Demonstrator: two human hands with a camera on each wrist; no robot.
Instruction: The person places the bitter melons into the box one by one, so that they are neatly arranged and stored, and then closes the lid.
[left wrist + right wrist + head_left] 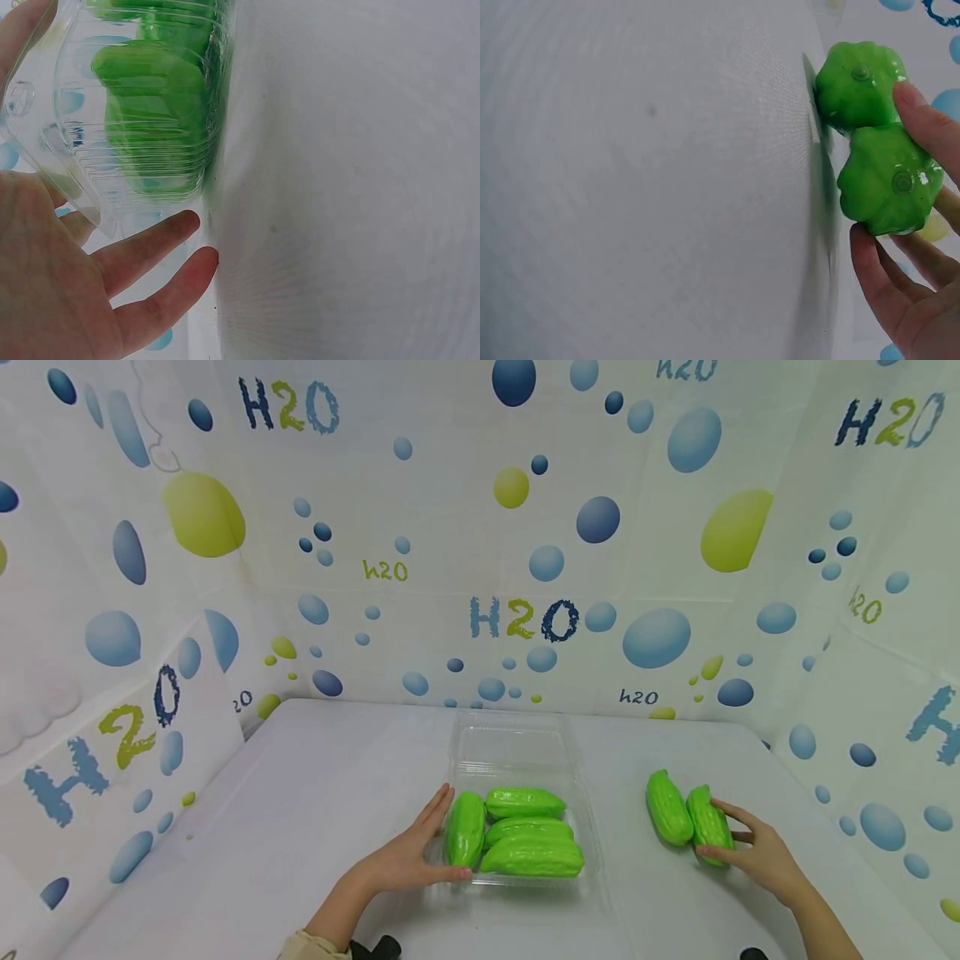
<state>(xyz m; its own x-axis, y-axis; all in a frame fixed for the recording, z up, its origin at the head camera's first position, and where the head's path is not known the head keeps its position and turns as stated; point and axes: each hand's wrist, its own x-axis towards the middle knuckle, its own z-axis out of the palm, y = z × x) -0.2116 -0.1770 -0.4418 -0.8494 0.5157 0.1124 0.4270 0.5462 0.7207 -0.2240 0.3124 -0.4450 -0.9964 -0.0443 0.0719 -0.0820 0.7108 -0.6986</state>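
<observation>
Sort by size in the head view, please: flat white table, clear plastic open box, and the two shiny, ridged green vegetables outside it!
1. Flat white table
2. Clear plastic open box
3. Too alike to rank: left ridged green vegetable and right ridged green vegetable, partly covered by the right hand

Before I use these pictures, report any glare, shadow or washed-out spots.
Head: even light, white highlights on the glossy green, ridged, elongated vegetables; the open lid of the clear plastic box blends into the white table. Left wrist: bright reflections streak the box's ribbed side. Right wrist: a shadow darkens the table beside the vegetables.
</observation>
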